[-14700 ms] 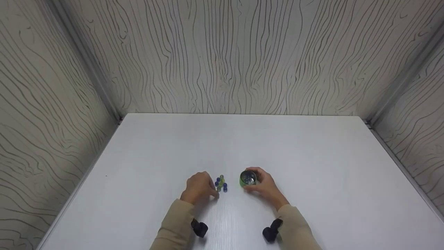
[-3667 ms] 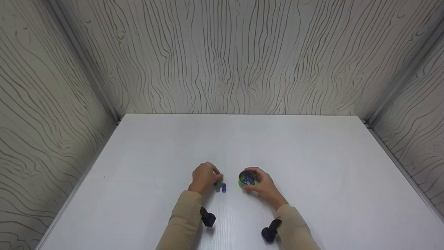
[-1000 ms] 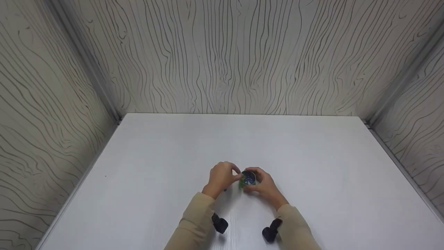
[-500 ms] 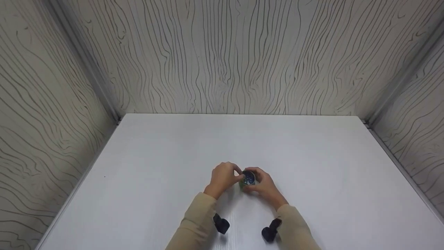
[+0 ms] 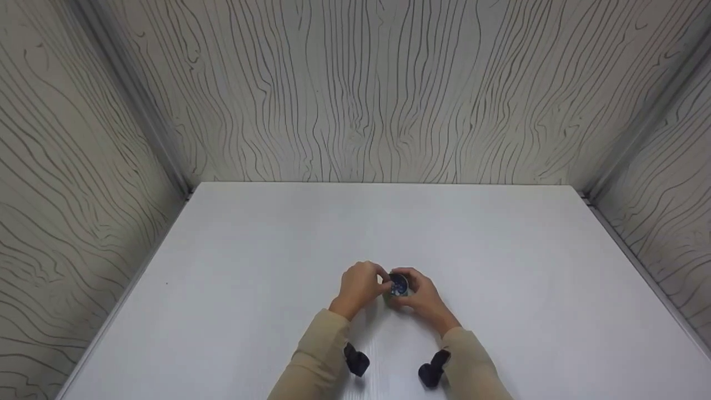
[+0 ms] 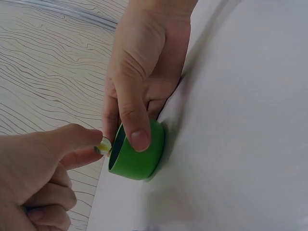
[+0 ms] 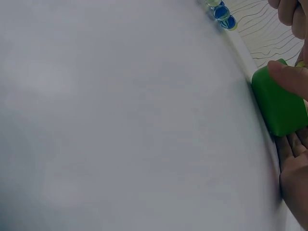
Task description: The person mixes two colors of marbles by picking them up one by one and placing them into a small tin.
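A small green cup (image 6: 137,156) stands on the white table, with dark blue showing inside it and several marbles (image 5: 398,289) at the bottom. My right hand (image 5: 420,295) grips it from the right, its thumb along the near side in the left wrist view. Between thumb and index finger, my left hand (image 5: 359,286) pinches a clear marble with a yellow-green swirl (image 6: 103,146), right at the cup's rim. Other loose marbles (image 7: 222,13), blue and pale green, lie on the table; the left hand and forearm hide them in the head view.
The white table (image 5: 266,233) runs back to a wall (image 5: 355,94) patterned with wood-grain lines, with matching side walls. Black wrist cameras (image 5: 431,374) stick out from both beige sleeves (image 5: 314,355).
Since the earliest frames, marbles have gathered in the cup. My left hand has moved right from the loose marbles to the rim, bringing one along; lately it barely shifts. The right hand stays put.
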`<state>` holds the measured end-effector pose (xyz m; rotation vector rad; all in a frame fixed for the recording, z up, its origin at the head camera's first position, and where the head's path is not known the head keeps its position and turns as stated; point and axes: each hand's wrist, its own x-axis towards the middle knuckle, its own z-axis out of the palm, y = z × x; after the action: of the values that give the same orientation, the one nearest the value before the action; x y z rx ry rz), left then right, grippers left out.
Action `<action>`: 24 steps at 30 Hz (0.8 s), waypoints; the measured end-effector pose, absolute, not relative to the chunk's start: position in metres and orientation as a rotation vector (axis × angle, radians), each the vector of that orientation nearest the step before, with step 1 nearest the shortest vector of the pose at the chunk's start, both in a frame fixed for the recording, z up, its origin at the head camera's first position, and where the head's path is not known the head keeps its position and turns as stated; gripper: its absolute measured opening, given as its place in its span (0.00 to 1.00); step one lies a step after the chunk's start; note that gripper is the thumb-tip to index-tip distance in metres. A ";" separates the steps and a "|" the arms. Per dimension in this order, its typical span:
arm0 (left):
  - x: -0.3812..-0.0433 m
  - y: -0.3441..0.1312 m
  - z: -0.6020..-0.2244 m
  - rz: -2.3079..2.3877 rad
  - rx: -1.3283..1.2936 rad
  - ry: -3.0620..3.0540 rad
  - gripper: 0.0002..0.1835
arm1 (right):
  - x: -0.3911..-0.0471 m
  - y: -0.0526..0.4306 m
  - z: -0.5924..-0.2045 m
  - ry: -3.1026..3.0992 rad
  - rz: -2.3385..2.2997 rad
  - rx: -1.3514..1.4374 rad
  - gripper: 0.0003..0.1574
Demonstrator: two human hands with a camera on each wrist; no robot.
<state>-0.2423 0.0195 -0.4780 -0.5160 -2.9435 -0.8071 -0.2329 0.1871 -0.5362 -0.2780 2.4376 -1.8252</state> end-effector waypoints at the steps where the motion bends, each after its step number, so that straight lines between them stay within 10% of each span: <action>1: -0.242 0.020 -0.478 -0.814 -0.515 -2.947 0.07 | -0.233 0.187 -0.536 2.427 -1.835 -0.271 0.38; 24: -0.242 0.018 -0.480 -0.781 -0.508 -2.971 0.08 | -0.233 0.187 -0.534 2.424 -1.831 -0.287 0.37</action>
<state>-0.2417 0.0178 -0.4799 -0.5078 -2.9705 -0.7807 -0.2327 0.1871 -0.5342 -0.2873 2.4238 -1.8306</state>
